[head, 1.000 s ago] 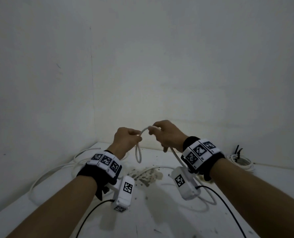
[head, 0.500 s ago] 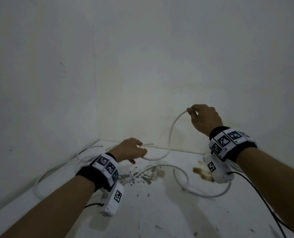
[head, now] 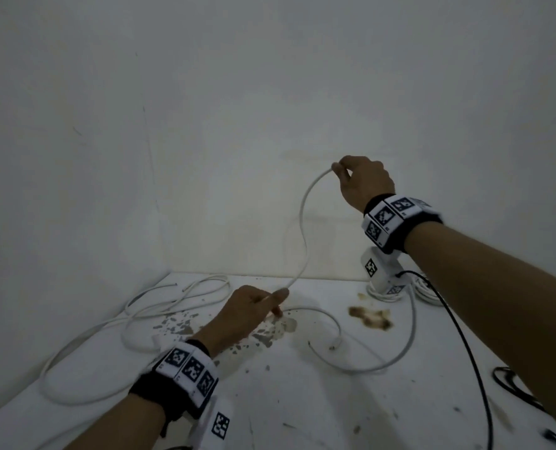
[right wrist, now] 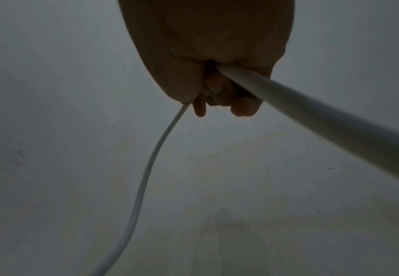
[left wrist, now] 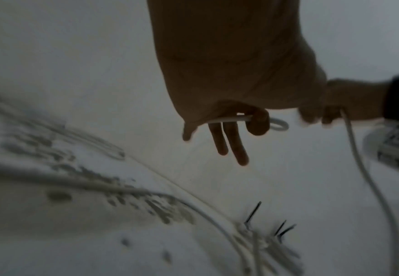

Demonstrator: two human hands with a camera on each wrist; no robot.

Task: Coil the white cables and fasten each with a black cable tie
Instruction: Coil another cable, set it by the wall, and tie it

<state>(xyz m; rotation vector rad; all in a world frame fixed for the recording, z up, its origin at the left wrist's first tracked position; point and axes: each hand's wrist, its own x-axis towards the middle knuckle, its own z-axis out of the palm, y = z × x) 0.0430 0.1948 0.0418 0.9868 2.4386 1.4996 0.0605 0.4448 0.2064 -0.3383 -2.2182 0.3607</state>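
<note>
A white cable (head: 303, 228) runs in a curve between my two hands. My right hand (head: 361, 183) is raised in front of the wall and grips the cable (right wrist: 146, 177) in its curled fingers. My left hand (head: 253, 308) sits low over the table and pinches the cable (left wrist: 229, 119) between thumb and forefinger, with two fingers (left wrist: 229, 145) hanging straight. The rest of this cable loops on the table (head: 383, 362). A coiled white cable (head: 429, 292) with black ties (left wrist: 252, 214) lies at the back right, partly hidden by my right wrist.
More loose white cable (head: 146, 306) sprawls over the left of the stained white table (head: 302, 401). White walls close in behind and to the left. A black cord (head: 465, 352) trails from my right wrist across the table's right side.
My hands, close together a second ago, have drawn apart: the right rose up and to the right along the cable, the left dropped toward the table, and a long span now hangs between them.
</note>
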